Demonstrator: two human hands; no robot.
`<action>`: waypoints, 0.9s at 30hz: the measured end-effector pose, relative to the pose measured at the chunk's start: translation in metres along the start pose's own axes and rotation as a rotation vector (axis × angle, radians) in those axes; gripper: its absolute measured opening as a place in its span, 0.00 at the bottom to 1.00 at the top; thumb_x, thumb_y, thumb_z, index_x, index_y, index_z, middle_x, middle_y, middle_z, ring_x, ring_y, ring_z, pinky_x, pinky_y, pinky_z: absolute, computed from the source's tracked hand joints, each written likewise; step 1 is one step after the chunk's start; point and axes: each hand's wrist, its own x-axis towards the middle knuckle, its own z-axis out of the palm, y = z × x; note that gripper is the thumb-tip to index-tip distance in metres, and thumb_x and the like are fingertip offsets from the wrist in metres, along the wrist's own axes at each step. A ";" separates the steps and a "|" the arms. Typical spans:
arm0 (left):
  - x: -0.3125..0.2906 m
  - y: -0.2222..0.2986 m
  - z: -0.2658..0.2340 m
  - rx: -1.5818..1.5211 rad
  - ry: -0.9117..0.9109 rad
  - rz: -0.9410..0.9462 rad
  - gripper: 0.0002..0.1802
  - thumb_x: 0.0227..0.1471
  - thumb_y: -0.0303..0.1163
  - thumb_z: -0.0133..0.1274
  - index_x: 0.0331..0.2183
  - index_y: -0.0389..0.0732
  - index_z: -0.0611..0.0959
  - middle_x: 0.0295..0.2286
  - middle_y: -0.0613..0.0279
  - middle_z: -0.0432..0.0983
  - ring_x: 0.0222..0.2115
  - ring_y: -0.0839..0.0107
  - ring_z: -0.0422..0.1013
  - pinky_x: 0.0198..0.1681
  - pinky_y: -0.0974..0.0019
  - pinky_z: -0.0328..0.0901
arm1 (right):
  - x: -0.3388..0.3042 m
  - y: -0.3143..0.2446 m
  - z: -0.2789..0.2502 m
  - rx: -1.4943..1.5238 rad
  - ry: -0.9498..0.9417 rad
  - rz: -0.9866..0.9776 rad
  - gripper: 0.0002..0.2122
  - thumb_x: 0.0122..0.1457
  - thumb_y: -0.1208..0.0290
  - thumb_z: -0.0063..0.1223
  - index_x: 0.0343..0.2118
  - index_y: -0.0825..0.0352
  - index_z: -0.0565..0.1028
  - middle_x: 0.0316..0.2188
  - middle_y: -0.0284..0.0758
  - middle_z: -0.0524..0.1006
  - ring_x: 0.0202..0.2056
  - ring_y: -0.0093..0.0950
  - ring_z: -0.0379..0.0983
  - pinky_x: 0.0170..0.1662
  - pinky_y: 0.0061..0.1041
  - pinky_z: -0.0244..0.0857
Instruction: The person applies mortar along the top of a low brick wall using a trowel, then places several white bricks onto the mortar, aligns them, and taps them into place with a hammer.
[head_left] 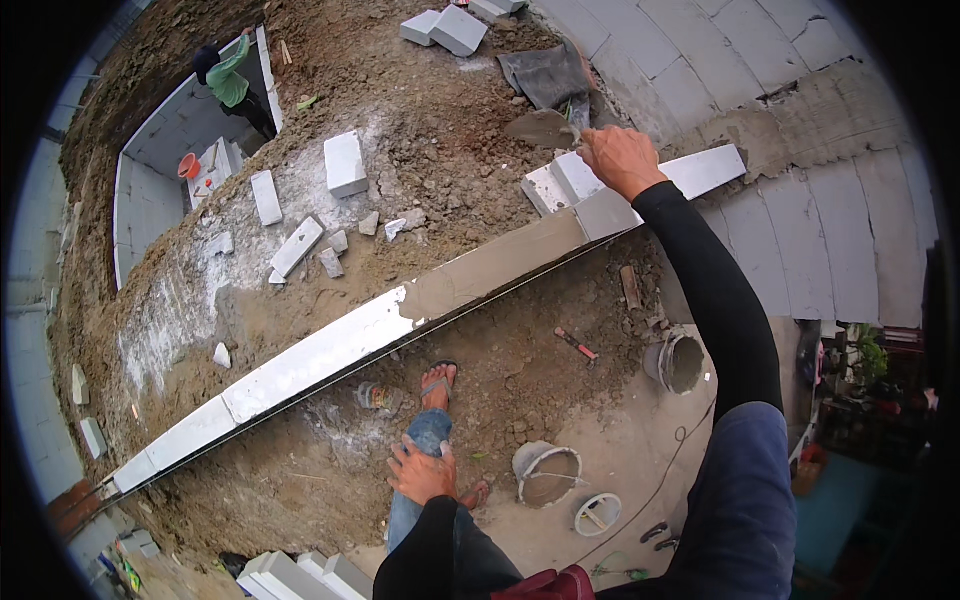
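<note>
My right hand [622, 158] is closed on the handle of a trowel [545, 128] whose blade, loaded with grey mortar, reaches out over the dirt beyond the wall. The hand sits just above a white block [575, 180] at the top of a long low wall of white blocks [300, 365]. A band of wet grey mortar [495, 268] covers the wall's top left of the hand. My left hand [422, 473] rests flat on my bent left knee, fingers spread, holding nothing. My left foot in a sandal [437, 383] stands on the dirt by the wall.
Loose white blocks [345, 163] lie scattered on the dirt mound. Another person in a green top [229, 82] works in a white-walled pit at the upper left. Buckets [546, 472] [678, 360] and a red-handled tool [576, 344] sit on the ground. A block wall rises at right.
</note>
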 end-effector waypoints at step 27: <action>0.028 0.034 -0.008 0.055 -0.013 -0.104 0.42 0.46 0.59 0.64 0.56 0.43 0.80 0.56 0.53 0.74 0.55 0.47 0.72 0.55 0.42 0.67 | 0.031 -0.064 0.101 -0.078 -0.559 -0.498 0.12 0.60 0.60 0.56 0.36 0.61 0.85 0.32 0.38 0.85 0.36 0.41 0.84 0.40 0.40 0.77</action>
